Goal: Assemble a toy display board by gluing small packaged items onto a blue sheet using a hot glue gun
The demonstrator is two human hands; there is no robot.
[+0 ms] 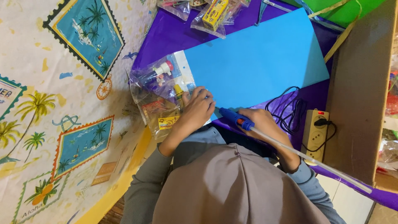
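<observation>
A blue paper sheet [257,58] lies on purple paper [170,33]. My left hand [198,108] rests with curled fingers on the sheet's near left corner, beside clear plastic packets [159,97] holding small bottles and yellow items. My right hand [263,124] grips a blue glue gun [235,118] with its nozzle at the sheet's near edge. A long clear glue stick [311,159] sticks out behind the gun to the right.
A patterned cloth with palm trees [62,103] covers the floor on the left. A beige power strip [314,132] with black cable [288,110] lies at right, by a brown cardboard box [360,91]. More packets [211,14] and green paper [344,10] lie at the top.
</observation>
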